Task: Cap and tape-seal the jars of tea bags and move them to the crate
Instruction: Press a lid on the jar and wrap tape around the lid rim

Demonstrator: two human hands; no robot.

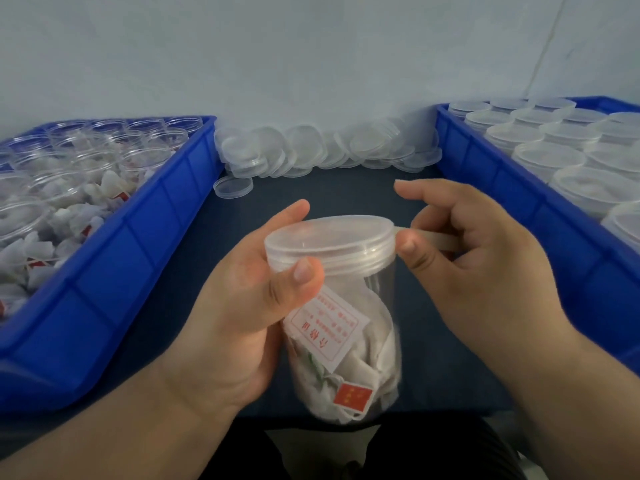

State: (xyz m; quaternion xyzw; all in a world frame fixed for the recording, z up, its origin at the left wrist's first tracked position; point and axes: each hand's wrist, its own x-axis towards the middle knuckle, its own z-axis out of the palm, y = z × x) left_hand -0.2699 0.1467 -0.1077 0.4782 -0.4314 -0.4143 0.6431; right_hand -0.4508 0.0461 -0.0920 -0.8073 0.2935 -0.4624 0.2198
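Note:
A clear plastic jar (356,344) stuffed with white tea bags is held over the dark table in front of me. A translucent cap (329,239) sits on its mouth. My left hand (242,299) grips the jar just under the cap, thumb across the front. My right hand (464,258) pinches a strip of tape (433,239) that runs from its fingers to the cap's right rim, where the thumb presses.
A blue crate (145,244) on the left holds open jars of tea bags. Another blue crate (519,188) on the right holds capped jars. Loose caps (311,150) are piled along the wall at the back, one cap (232,186) apart from the pile.

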